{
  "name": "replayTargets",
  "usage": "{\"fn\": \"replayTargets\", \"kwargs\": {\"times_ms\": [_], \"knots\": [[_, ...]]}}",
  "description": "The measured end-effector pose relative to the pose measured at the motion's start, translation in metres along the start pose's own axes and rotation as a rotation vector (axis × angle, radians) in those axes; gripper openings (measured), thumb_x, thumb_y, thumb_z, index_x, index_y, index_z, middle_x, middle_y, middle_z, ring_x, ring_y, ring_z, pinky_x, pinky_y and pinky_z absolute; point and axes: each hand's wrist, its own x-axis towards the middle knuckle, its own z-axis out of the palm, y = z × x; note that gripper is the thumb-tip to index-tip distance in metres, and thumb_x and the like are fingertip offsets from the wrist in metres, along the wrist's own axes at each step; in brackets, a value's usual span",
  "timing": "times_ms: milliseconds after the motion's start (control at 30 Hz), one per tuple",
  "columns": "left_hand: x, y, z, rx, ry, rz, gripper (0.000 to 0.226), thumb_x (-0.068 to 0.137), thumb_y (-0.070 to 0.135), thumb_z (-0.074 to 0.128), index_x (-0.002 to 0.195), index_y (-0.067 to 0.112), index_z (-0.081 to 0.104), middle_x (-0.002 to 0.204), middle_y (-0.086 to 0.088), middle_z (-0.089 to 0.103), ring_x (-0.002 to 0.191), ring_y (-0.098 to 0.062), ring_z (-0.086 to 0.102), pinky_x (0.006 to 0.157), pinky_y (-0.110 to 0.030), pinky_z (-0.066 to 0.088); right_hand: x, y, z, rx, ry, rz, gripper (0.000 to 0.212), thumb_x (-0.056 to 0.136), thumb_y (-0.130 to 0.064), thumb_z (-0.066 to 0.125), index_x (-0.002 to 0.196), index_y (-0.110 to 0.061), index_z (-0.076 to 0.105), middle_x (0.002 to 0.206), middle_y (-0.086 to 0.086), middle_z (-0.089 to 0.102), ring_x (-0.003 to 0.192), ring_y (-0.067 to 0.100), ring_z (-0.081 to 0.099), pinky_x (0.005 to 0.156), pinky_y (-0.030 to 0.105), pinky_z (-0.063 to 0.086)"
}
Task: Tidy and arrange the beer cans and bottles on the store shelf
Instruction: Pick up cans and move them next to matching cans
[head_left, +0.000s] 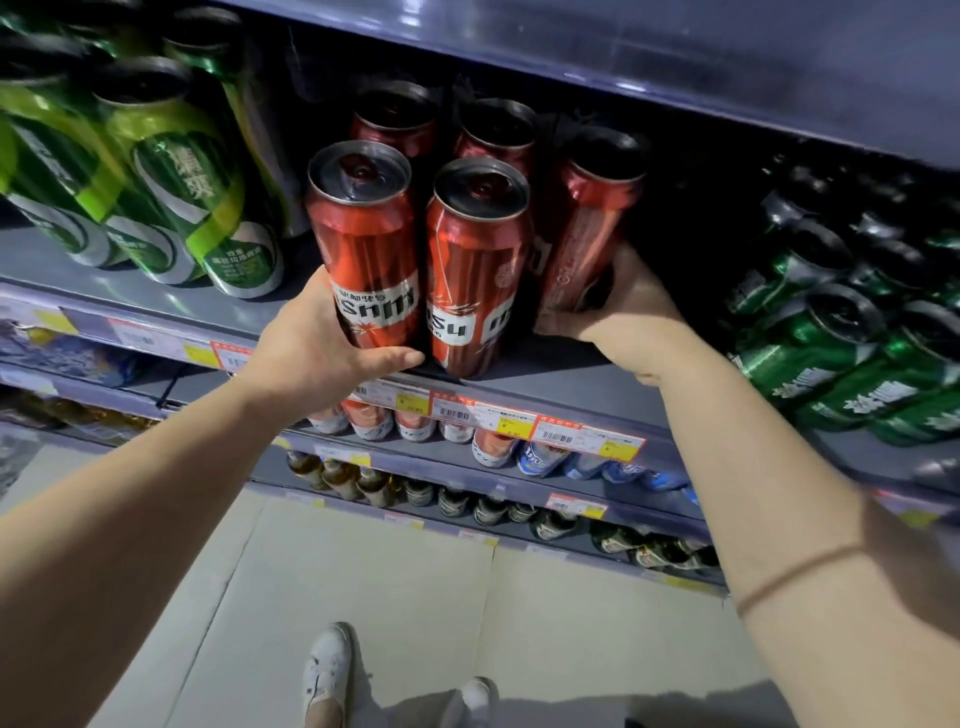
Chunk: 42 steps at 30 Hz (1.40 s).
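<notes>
Five tall red cans stand on a grey shelf (566, 379), and the middle front can (475, 270) serves as the landmark. It is glossy red with a dark lid, a silver rim and a white label band carrying black letters near its base, and it stands upright at the shelf's front edge. Just left of it, almost touching, is a matching red can (363, 239); the left hand (322, 353) grips its lower part, thumb laid across the bottom front, fingers curled round the far side. To the right of the landmark and a little further back, a third red can (587, 228) tilts left at its top; the right hand (618, 306) holds its base, fingers wrapped behind it out of sight. Two more red cans (447, 124) stand behind the landmark. Far left of it are light green cans (171, 182), blurred. Far right are dark green cans (831, 332), leaning. Below the landmark, orange and yellow price tags (509, 421) line the shelf edge.
</notes>
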Motion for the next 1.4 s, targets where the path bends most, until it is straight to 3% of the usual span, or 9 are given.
{"fn": "replayTargets", "kwargs": {"times_ms": [200,333,500,733,867,967,1133,1267,1400], "knots": [[0.002,-0.005,-0.006,-0.010,-0.066,0.009,0.084,0.058,0.051,0.087,0.127,0.029,0.044,0.108,0.017,0.065,0.101,-0.006,0.063,0.092,-0.038,0.052,-0.032,-0.009,0.021,-0.024,0.071,0.060,0.077,0.069,-0.017,0.086,0.133,-0.028,0.044,0.103,-0.019,0.060,0.090,-0.012,0.054,0.070,-0.001,0.041],[0.002,-0.005,-0.012,-0.072,-0.110,0.009,0.069,0.071,0.028,0.085,0.127,0.022,0.045,0.103,0.017,0.062,0.093,0.009,0.057,0.082,-0.017,0.048,-0.057,-0.018,0.042,-0.006,0.136,0.225,0.073,0.071,-0.034,0.083,0.128,-0.029,0.037,0.117,-0.013,0.051,0.106,0.007,0.047,0.086,0.026,0.037],[0.005,-0.007,-0.012,-0.120,-0.115,-0.014,0.070,0.071,0.030,0.086,0.128,0.020,0.046,0.098,0.020,0.059,0.083,0.015,0.052,0.061,0.001,0.039,-0.069,-0.025,0.069,0.026,0.273,0.235,0.079,0.067,-0.039,0.084,0.128,-0.026,0.036,0.122,-0.012,0.047,0.108,0.007,0.041,0.089,0.028,0.036],[0.017,-0.011,-0.015,-0.092,-0.152,0.039,0.070,0.067,0.032,0.088,0.122,0.020,0.047,0.102,0.015,0.060,0.092,0.004,0.058,0.078,-0.014,0.045,-0.059,-0.015,0.063,0.025,0.308,0.292,0.064,0.060,-0.049,0.075,0.113,-0.041,0.042,0.115,-0.012,0.062,0.108,0.014,0.059,0.094,0.043,0.049],[0.026,-0.016,-0.013,-0.067,-0.162,0.059,0.068,0.064,0.044,0.086,0.120,0.023,0.053,0.106,0.012,0.066,0.097,-0.003,0.063,0.086,-0.026,0.052,-0.046,-0.017,0.063,-0.087,0.429,0.315,0.047,0.077,-0.035,0.075,0.113,-0.019,0.050,0.109,0.001,0.063,0.097,0.022,0.059,0.083,0.036,0.048],[0.031,-0.016,-0.012,-0.055,-0.171,0.080,0.063,0.062,0.051,0.083,0.115,0.026,0.060,0.102,0.014,0.070,0.095,-0.001,0.065,0.088,-0.030,0.054,-0.037,-0.015,0.061,-0.058,0.449,0.257,0.054,0.077,-0.031,0.076,0.126,-0.026,0.053,0.109,-0.006,0.069,0.101,0.019,0.063,0.090,0.038,0.050],[0.030,-0.014,-0.012,-0.069,-0.178,0.114,0.042,0.071,0.038,0.084,0.108,0.027,0.066,0.095,0.015,0.071,0.085,0.000,0.065,0.069,-0.024,0.053,-0.021,-0.011,0.057,0.034,0.445,0.234,0.056,0.080,-0.024,0.076,0.129,-0.032,0.052,0.114,-0.013,0.067,0.107,0.013,0.062,0.098,0.039,0.049],[0.028,-0.011,-0.014,-0.086,-0.191,0.111,0.039,0.072,0.035,0.084,0.106,0.028,0.067,0.095,0.016,0.072,0.087,0.005,0.065,0.073,-0.019,0.051,-0.014,-0.008,0.055,0.071,0.419,0.243,0.061,0.079,-0.020,0.076,0.133,-0.031,0.050,0.116,-0.016,0.066,0.110,0.011,0.061,0.100,0.037,0.048],[0.025,-0.009,-0.017,-0.093,-0.170,0.095,0.038,0.071,0.032,0.085,0.102,0.029,0.064,0.092,0.021,0.067,0.081,0.018,0.058,0.065,-0.001,0.040,-0.041,-0.021,0.060,0.049,0.694,0.281,0.054,0.077,-0.022,0.074,0.125,-0.021,0.049,0.112,-0.006,0.062,0.100,0.008,0.060,0.089,0.026,0.046]]}}
